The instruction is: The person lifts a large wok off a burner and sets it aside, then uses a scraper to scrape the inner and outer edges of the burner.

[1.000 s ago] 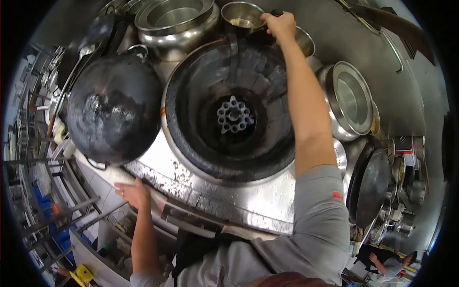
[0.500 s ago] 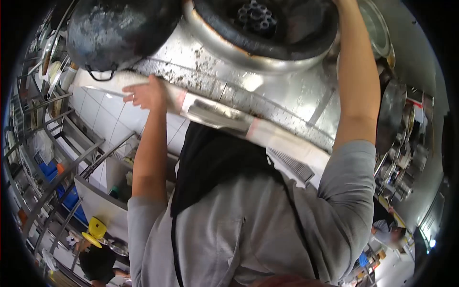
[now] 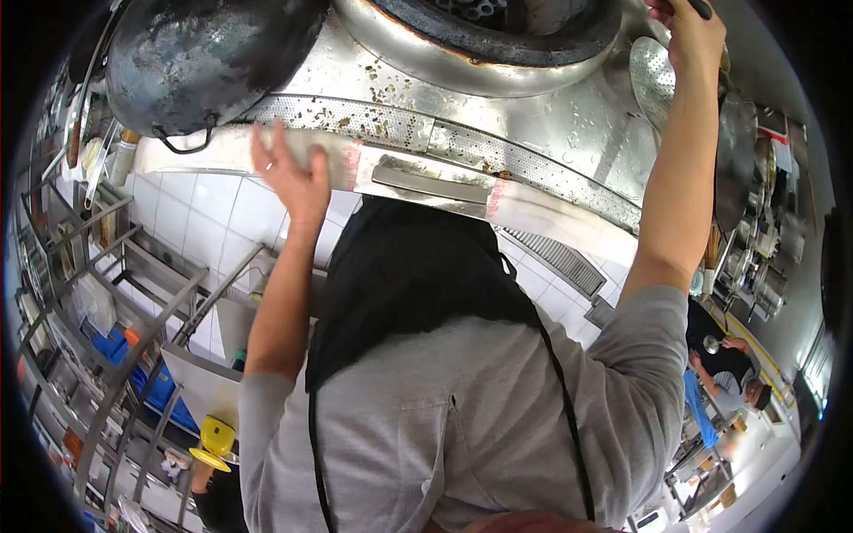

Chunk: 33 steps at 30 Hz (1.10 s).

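My left hand is open with its fingers spread, over the pale front rail of the stove near the black wok. A ring shows on one finger, and nothing is held. At the top right, my right hand is closed around a dark-ended handle; the rest of that tool is hidden or out of view. A perforated skimmer lies just left of my right forearm, which covers part of it. The burner ring stands between my hands, with no wok on it.
Food scraps lie on the perforated drain strip along the stove front. Metal shelving stands behind on the left. A co-worker holds a ladle at the lower right, and another person is partly visible at the lower left.
My right hand has come back into view from the burner's far side, now closed on a handle. My left hand has lifted and turned, fingers pointing up. The skimmer has come into view.
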Each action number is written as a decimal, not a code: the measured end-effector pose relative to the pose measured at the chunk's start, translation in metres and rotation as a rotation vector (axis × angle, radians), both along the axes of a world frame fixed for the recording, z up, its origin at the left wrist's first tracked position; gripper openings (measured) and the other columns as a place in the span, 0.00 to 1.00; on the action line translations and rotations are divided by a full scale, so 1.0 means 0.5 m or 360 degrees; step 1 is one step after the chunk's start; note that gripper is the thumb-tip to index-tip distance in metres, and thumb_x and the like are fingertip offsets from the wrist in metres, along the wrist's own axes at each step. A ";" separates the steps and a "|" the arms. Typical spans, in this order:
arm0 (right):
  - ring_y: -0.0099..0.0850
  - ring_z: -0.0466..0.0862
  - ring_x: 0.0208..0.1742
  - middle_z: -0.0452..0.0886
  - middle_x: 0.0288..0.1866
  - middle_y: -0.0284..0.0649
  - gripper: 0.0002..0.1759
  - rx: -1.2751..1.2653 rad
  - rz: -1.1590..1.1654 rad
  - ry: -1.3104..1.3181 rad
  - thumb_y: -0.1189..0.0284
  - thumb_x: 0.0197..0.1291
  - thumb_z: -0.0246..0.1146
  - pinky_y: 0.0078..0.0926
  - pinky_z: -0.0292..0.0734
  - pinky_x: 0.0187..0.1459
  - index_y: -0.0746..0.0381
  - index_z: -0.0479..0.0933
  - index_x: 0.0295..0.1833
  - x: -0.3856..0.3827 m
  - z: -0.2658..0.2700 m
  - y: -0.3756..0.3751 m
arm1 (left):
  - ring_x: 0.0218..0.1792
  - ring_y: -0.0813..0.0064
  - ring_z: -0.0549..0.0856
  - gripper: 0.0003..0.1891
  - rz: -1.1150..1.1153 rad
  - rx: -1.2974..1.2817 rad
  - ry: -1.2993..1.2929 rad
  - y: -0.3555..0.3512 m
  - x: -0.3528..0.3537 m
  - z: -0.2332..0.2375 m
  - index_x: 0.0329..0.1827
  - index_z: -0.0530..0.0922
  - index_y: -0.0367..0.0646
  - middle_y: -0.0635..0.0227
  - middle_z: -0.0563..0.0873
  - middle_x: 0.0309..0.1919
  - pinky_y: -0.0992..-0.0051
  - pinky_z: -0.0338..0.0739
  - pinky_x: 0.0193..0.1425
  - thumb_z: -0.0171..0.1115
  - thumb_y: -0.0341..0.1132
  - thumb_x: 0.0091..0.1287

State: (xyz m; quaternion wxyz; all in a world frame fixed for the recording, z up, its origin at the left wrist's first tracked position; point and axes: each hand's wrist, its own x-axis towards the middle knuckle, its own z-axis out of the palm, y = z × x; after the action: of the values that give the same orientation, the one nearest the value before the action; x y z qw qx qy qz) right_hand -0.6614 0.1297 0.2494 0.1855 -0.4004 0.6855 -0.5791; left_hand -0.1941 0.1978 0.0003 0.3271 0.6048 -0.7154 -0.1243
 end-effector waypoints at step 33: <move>0.18 0.81 0.24 0.86 0.28 0.33 0.07 -0.0227 -0.0281 0.0145 0.73 0.57 0.76 0.16 0.73 0.25 0.64 0.86 0.35 0.146 0.028 -0.227 | 0.40 0.61 0.83 0.09 -0.1591 0.0076 -0.0218 -0.226 0.114 -0.021 0.33 0.81 0.47 0.64 0.82 0.34 0.60 0.77 0.46 0.69 0.40 0.63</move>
State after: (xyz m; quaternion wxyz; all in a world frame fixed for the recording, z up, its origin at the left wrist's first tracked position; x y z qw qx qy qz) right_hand -0.5885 0.0161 0.2633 0.0734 -0.3764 0.6830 -0.6216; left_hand -0.1371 0.0846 -0.0104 0.1660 0.2024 -0.9343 -0.2420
